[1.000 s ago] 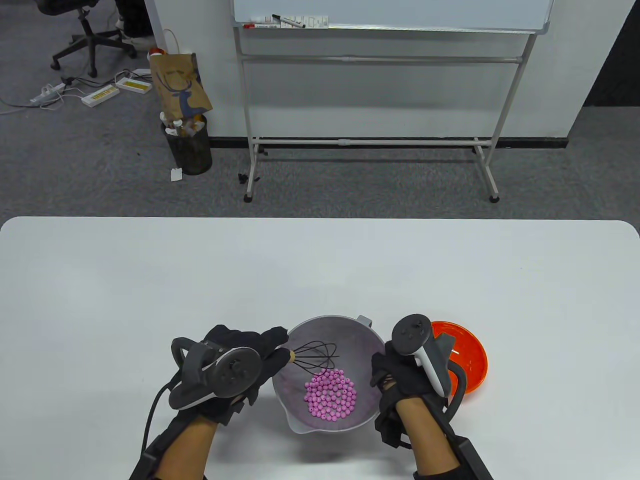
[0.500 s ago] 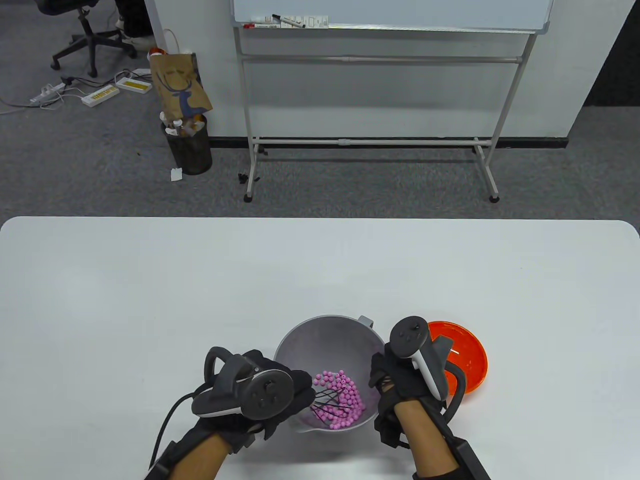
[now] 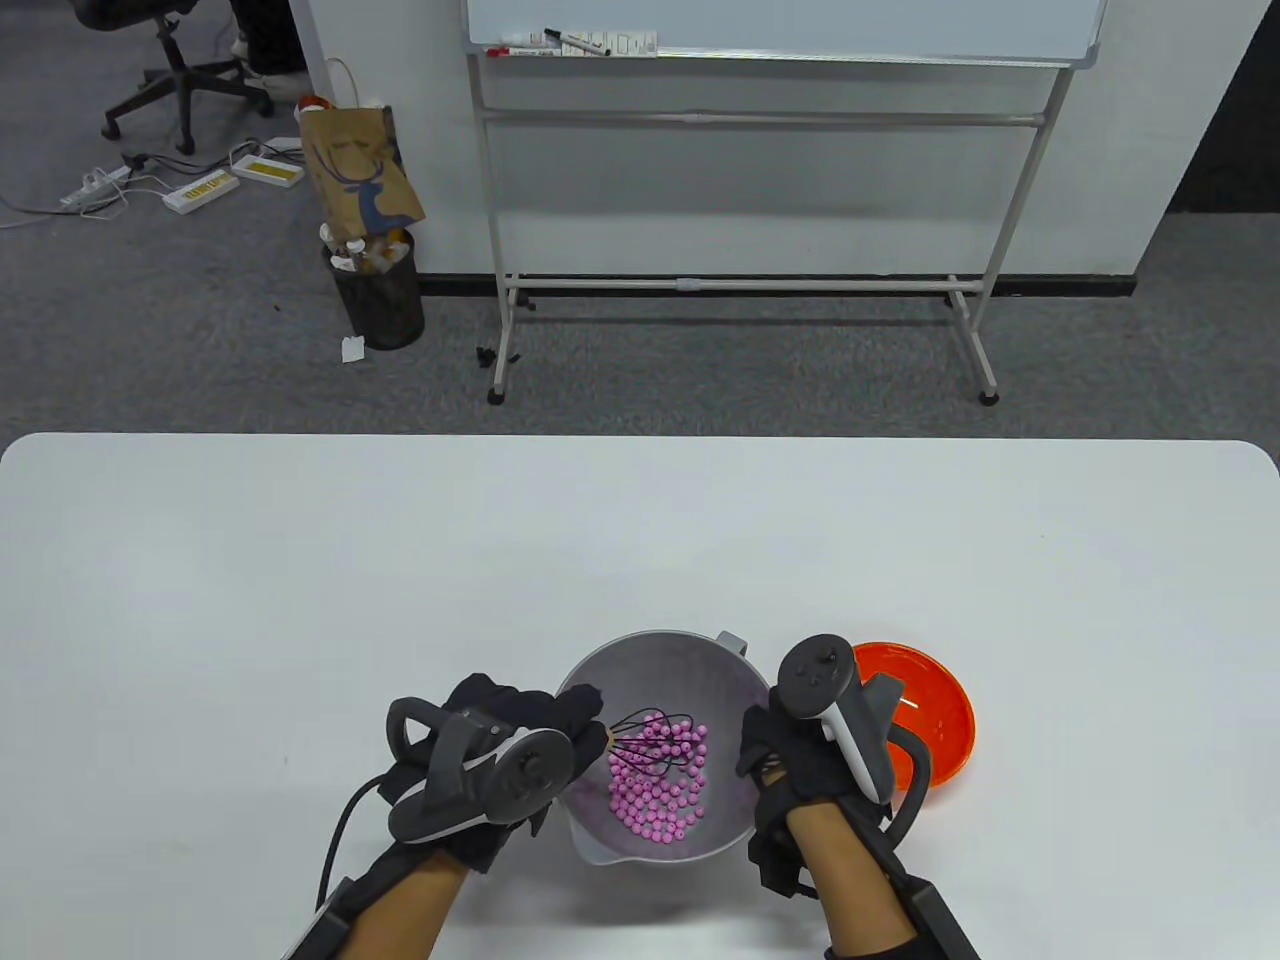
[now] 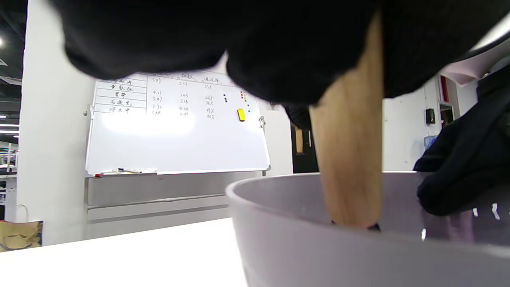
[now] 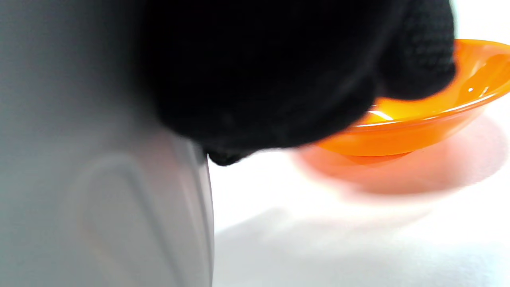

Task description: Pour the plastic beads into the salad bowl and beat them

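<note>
The pink plastic beads point(image 3: 660, 785) lay heaped in the grey plastic salad bowl point(image 3: 690, 650), just right of the left hand point(image 3: 520, 735). That hand's fingers were curled round the wooden handle of a black wire whisk point(image 3: 650, 740), its loops among the beads (handle tilted down over the rim). The right hand point(image 3: 790, 755) gripped the bowl's right wall, beside a shallow orange plastic dish point(image 3: 945, 715)

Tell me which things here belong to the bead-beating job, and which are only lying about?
Belong to the job:
- grey salad bowl
- pink plastic beads in it
- whisk, gripped by the left hand
- right hand against the bowl's side
- orange bowl, now without beads

Only lying about:
- whiteboard with markers
- paper bag
- waste bin
- power strips
- office chair
</note>
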`<state>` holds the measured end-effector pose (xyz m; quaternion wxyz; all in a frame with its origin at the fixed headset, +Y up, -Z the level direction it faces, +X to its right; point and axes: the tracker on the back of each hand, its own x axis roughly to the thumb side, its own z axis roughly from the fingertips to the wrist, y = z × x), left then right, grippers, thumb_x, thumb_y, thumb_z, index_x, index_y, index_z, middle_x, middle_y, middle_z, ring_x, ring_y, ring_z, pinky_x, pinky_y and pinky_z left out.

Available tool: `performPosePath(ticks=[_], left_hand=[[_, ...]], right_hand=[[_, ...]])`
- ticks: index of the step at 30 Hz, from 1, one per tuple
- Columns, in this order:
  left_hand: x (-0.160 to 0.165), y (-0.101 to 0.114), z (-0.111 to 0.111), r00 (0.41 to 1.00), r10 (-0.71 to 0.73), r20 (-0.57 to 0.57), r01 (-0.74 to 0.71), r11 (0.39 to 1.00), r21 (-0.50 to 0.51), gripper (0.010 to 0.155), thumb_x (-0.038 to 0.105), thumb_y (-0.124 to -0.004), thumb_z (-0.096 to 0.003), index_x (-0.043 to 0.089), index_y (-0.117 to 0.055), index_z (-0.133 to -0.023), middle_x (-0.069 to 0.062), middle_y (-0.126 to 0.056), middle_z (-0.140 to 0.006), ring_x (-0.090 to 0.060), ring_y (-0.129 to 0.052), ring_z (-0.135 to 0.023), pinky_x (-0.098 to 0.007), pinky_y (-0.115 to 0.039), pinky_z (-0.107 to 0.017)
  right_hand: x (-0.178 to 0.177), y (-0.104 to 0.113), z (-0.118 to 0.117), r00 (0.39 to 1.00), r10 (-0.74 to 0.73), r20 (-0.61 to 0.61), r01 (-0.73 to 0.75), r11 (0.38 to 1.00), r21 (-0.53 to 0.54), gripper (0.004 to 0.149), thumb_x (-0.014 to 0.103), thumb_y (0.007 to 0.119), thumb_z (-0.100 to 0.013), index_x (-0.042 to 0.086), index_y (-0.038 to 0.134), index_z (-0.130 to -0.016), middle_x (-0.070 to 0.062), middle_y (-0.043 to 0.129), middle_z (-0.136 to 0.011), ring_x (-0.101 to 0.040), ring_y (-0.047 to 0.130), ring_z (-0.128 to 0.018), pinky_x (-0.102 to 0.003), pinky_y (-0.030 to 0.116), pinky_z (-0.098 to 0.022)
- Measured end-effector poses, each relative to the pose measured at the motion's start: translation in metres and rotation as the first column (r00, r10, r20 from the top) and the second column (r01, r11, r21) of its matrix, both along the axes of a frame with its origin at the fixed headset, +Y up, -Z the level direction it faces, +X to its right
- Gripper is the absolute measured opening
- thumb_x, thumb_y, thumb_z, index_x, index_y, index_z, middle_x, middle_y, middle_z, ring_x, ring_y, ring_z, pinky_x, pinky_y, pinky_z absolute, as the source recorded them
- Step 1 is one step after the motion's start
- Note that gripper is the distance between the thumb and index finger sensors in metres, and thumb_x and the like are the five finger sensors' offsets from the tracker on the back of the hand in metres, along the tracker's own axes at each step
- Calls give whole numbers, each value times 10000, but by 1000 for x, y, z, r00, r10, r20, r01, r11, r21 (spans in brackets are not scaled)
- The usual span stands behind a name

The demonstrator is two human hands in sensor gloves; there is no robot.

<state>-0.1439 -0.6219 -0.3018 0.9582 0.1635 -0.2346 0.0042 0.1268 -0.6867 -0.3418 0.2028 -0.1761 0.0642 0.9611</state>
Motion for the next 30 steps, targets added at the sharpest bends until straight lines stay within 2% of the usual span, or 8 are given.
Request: performPosePath(ticks=[4,7,9,12,18,22,27,30], left_hand=[[2,10,5,995,-95,11,95,994,-62,417,588,-873,-410,313,-989,-701,107,-1036,-177,-88,-966,-75,-371,-898,-388],[8,20,13,989,-130,75,138,984,-115,422,581,-875,-413,293,-997,-696,107,-1034,-167,-84,-963,-69,-363,-902,-387],[10,21,16,989,-66,130,87,983,-163,419,572,-867,-421,281,-1002,-691,105,-1029,-162,-79,-960,-64,-357,-905,-386],[15,8,13,979,63,193,-17,973,-232,421,561,-843,-436,266,-1000,-693,106,-1027,-157,-79,-961,-58,-363,-907,-375],[13,-5,7,990,82,115,-69,991,-113,428,591,-819,-435,313,-975,-721,122,-1028,-190,-73,-973,-84,-368,-900,-387],[10,-10,6,998,55,21,-55,998,25,455,609,-829,-418,324,-955,-750,129,-1030,-191,-70,-977,-83,-367,-901,-385],[4,-4,4,1000,11,-19,-10,999,46,442,597,-858,-406,331,-958,-745,117,-1035,-183,-82,-977,-81,-369,-899,-389],[2,4,5,999,-33,-14,33,999,5,411,588,-868,-406,326,-986,-700,108,-1035,-171,-90,-970,-72,-371,-899,-387]], right_hand=[[0,0,0,1000,0,0,0,1000,0,477,455,845,-458,95,897,-767,-70,1040,-411,-100,1019,-22,-341,881,-202],[0,-1,0,1000,0,-3,0,1000,-3,475,453,842,-460,91,893,-763,-70,1039,-412,-99,1017,-21,-340,880,-202],[0,-1,0,1000,-3,-3,2,1000,-7,473,452,841,-460,90,892,-761,-72,1038,-411,-100,1016,-21,-341,879,-202],[-1,0,0,1000,0,-1,0,1000,-8,474,453,841,-459,89,893,-758,-73,1038,-411,-103,1016,-21,-341,879,-203],[-1,-1,0,1000,6,0,-6,1000,-4,476,455,839,-460,89,891,-761,-71,1038,-411,-100,1016,-23,-341,880,-205],[-1,-1,0,1000,7,1,-7,1000,-4,477,456,837,-461,89,890,-761,-70,1038,-411,-99,1016,-24,-341,880,-206],[-1,-1,0,1000,4,0,-4,1000,-6,475,456,835,-463,91,889,-762,-69,1038,-413,-100,1017,-26,-341,880,-208],[-1,-1,0,1000,4,0,-4,1000,-5,475,456,836,-463,91,888,-762,-69,1038,-412,-102,1017,-25,-341,880,-208]])
